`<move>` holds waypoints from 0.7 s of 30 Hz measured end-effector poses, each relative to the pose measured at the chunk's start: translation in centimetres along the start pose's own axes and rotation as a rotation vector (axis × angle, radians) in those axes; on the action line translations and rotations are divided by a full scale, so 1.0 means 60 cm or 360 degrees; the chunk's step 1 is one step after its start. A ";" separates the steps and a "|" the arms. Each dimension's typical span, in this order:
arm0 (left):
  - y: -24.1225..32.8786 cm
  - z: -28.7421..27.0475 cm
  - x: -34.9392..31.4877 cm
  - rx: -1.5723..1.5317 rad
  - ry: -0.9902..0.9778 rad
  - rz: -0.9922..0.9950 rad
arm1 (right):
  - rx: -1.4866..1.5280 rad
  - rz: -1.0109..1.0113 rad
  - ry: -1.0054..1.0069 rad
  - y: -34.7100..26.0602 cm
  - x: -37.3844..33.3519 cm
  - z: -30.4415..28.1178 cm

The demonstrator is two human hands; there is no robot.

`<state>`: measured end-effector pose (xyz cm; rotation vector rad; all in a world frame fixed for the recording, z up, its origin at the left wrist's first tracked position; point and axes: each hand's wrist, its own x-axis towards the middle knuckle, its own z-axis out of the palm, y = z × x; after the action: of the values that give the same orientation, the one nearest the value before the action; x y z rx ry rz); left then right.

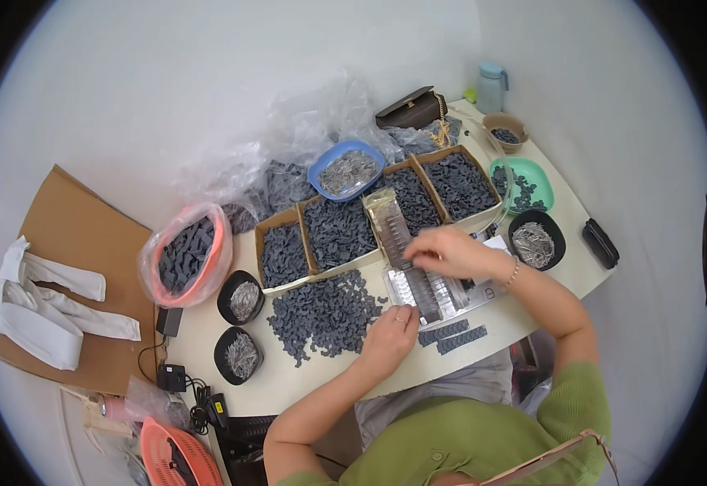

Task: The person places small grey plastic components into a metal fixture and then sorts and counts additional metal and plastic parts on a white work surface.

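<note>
A clear plastic tray (402, 281) with a dark row of small pieces lies in front of me. My left hand (389, 342) rests at its near left corner, fingers curled at the edge. Over the tray's far part hangs my right hand (453, 253), fingertips together; anything between them is too small to make out. Beyond it, a second clear plastic tray (384, 212) leans onto the cardboard boxes. Two short rows of dark grey pieces (461, 338) lie by the table's near edge. A loose heap of small dark grey pieces (327, 314) spreads left of my left hand.
Cardboard boxes (363, 261) of grey pieces line the back, a blue bowl (315, 180) of metal pins on top. Black bowls (226, 356) of pins stand left, another black bowl (560, 235) right. A green bowl (544, 182), black case (600, 244) and pink basket (225, 259) flank them.
</note>
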<state>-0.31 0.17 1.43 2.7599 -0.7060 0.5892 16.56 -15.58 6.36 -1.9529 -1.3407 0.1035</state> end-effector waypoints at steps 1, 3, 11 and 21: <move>0.001 -0.001 -0.002 0.0057 0.0035 0.0028 | 0.0136 0.0090 -0.0152 -0.013 -0.009 0.003; 0.006 -0.001 -0.003 0.0166 0.0105 0.0091 | 0.0146 0.0131 -0.0290 -0.026 -0.023 0.019; 0.040 -0.003 0.016 0.0418 -0.0105 -0.0094 | -0.0302 -0.0234 0.0093 -0.012 -0.053 0.090; -0.066 -0.048 -0.029 -0.0249 0.0211 -0.0573 | -0.0742 -0.0405 0.0064 -0.065 -0.107 0.096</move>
<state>-0.64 5.14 2.76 2.5830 -0.2064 0.6010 8.04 -17.18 2.52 -2.1158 -1.6846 -0.4025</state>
